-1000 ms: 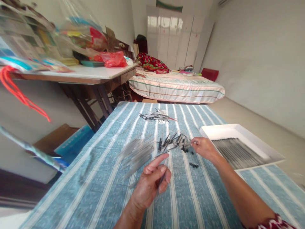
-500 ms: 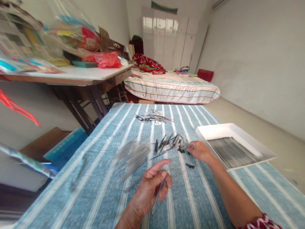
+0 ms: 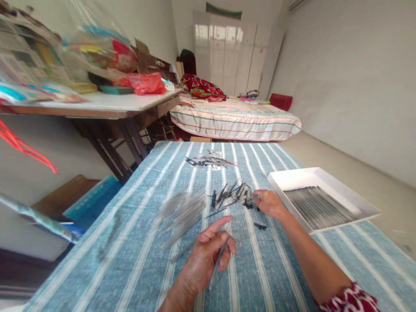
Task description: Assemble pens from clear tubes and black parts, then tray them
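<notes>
Between thumb and curled fingers, my left hand (image 3: 212, 247) grips a slim grey pen barrel (image 3: 216, 266) slanting down toward me, while its index finger points out to the right. My right hand (image 3: 268, 203) pinches at the right end of a heap of small pen parts (image 3: 232, 194), clear and black ones mixed. A small greyish piece shows at its fingertips, its exact kind unclear. Several long translucent grey barrels (image 3: 183, 216) lie left of the heap. Small black pieces (image 3: 260, 226) rest below my right hand.
A white box (image 3: 351, 197) on the right holds a row of dark slim pens (image 3: 320, 208). Thin black and clear rods (image 3: 209, 160) lie farther back on the striped cloth (image 3: 136, 260). A cluttered side table (image 3: 130, 106) stands left; a bed (image 3: 237, 119) is beyond.
My right hand stays at the heap, dipping slightly and then shifting a little, and a small greyish piece now shows at its fingertips. My left hand keeps the barrel, which shows more clearly.
</notes>
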`<control>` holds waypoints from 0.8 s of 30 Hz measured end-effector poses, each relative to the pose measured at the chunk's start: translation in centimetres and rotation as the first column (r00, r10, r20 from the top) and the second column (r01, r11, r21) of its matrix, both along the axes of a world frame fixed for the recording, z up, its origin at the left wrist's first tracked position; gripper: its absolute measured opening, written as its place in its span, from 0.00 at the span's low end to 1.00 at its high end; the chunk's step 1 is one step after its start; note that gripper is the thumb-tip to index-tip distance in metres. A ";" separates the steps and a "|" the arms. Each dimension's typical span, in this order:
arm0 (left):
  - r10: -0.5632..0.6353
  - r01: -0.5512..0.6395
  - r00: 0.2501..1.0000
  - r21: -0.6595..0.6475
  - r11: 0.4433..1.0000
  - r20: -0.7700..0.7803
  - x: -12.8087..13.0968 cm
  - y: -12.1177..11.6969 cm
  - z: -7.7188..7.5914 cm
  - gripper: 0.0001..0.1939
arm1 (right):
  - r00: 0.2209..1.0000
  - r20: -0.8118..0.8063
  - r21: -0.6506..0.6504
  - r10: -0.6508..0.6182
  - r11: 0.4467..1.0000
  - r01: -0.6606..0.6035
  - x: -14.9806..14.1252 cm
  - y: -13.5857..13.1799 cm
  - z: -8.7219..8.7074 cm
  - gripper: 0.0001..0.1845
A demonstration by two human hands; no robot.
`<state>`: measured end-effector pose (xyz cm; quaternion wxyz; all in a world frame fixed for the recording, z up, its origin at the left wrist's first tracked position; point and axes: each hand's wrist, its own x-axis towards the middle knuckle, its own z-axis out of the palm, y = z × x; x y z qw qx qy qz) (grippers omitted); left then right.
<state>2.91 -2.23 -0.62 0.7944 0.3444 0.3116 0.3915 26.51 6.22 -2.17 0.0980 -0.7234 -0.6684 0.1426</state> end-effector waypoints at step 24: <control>0.039 -0.037 0.996 0.018 0.999 -0.086 0.2 0.2 -0.4 0.14 | 0.999 -0.015 0.056 0.043 0.998 -0.042 0.5 -2.3 -0.3 0.07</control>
